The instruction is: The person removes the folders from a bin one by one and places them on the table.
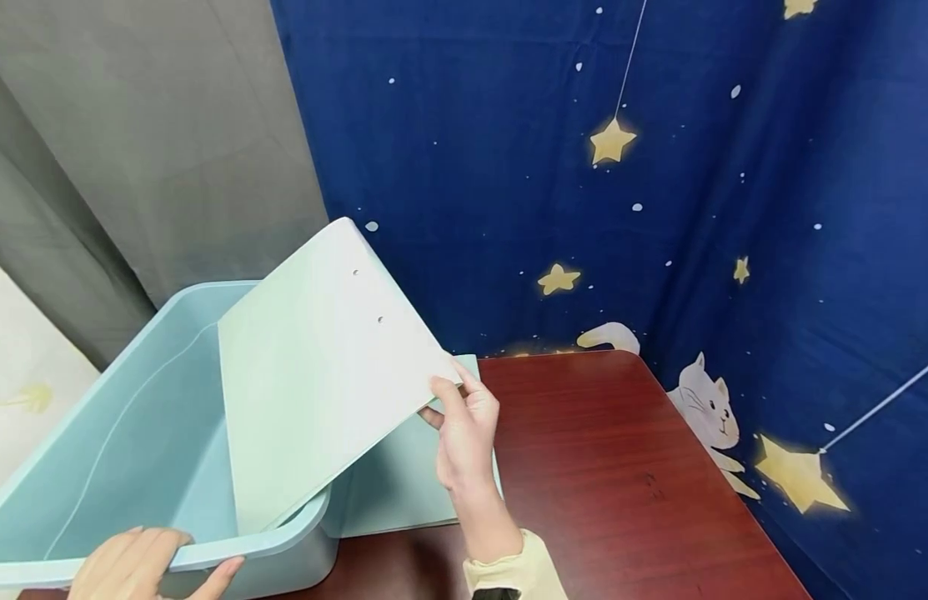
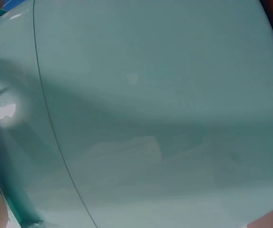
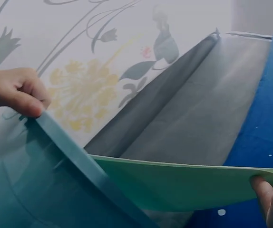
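Left hand (image 1: 144,565): nearest the camera, at the bottom edge of the head view; fingers curled over the near rim of the pale blue plastic tub (image 1: 118,450), thumb outside; seen gripping that rim in the right wrist view too (image 3: 15,92).
Right hand (image 1: 464,429): just past the tub's right corner, cream sleeve cuff at the wrist; thumb on top and fingers beneath, pinching the right corner of the pale mint-green flat board (image 1: 321,375).
Board: tilted, lower edge down inside the tub against its near right wall, upper rounded corner raised toward the curtain; two small holes near the top edge; in the right wrist view its thin edge (image 3: 184,183) runs from the tub rim to the fingertips (image 3: 265,192).
Second sheet: similar light green panel (image 1: 403,483) lying flat on the worktop under the raised board, touching the tub's right side.
Tub: on the left end of the dark red wooden worktop (image 1: 621,475); its smooth wall fills the left wrist view (image 2: 151,118).
Behind: grey curtain (image 1: 156,142) at left, navy cloth with yellow stars and a white cat (image 1: 659,167) at right.
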`<state>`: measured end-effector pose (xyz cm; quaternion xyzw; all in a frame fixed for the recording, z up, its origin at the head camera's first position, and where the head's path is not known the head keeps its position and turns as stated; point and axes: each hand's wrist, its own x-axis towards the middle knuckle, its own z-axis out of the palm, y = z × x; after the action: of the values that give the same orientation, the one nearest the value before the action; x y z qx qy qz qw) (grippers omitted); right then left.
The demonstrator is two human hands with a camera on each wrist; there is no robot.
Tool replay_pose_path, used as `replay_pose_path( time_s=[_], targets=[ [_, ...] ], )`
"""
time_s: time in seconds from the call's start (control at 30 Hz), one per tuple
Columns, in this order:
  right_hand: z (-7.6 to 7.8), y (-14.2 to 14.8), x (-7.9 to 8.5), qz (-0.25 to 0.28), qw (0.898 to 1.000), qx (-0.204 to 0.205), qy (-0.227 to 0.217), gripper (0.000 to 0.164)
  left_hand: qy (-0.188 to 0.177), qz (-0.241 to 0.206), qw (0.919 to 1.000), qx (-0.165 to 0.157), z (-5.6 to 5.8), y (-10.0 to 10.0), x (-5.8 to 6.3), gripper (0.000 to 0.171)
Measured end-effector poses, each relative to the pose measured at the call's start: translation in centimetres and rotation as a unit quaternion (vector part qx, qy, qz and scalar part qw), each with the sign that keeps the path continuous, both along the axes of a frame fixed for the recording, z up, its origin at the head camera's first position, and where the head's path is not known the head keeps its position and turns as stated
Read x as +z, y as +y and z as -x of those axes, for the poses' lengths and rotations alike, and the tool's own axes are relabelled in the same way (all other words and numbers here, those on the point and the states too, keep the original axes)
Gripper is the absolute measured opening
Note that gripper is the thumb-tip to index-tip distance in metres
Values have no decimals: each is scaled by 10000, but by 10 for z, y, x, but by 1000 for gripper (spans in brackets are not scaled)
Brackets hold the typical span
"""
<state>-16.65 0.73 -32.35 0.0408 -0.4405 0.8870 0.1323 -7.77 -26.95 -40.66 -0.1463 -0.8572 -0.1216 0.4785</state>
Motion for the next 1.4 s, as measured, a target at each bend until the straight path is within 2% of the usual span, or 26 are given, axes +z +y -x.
replay_pose_path(
  time_s=[0.1, 0.17, 0.23, 0.53, 0.73, 1.0, 1.2, 1.4],
  targets=[
    [-2, 8, 2, 156, 9999, 50, 54, 33, -257, 91, 9996, 56, -2, -1, 0, 59],
    [-3, 14, 3, 260, 9997, 32, 35, 33, -268, 121, 9996, 42, -2, -1, 0, 59],
    [-5, 20, 4, 364, 9993, -10, 28, 34, -126, 91, 9999, -28, -1, -1, -1, 59],
    [-14, 52, 7, 914, 9958, -43, 14, 32, 111, -1, 9998, -157, 2, 1, -2, 61],
    [-18, 73, 7, 1158, 9932, -2, 134, 32, 503, -3, 9983, -279, 5, 2, -2, 61],
    [-17, 95, -2, 1398, 9899, -180, 150, 33, 500, 4, 9985, -210, 6, 1, -3, 62],
    [-16, 111, -12, 1325, 9908, -238, 157, 33, 397, 29, 9991, -130, 5, 0, -2, 63],
    [-13, 128, -22, 950, 9947, -400, 49, 32, 273, 76, 9996, -45, 5, -1, -2, 63]
  ],
)
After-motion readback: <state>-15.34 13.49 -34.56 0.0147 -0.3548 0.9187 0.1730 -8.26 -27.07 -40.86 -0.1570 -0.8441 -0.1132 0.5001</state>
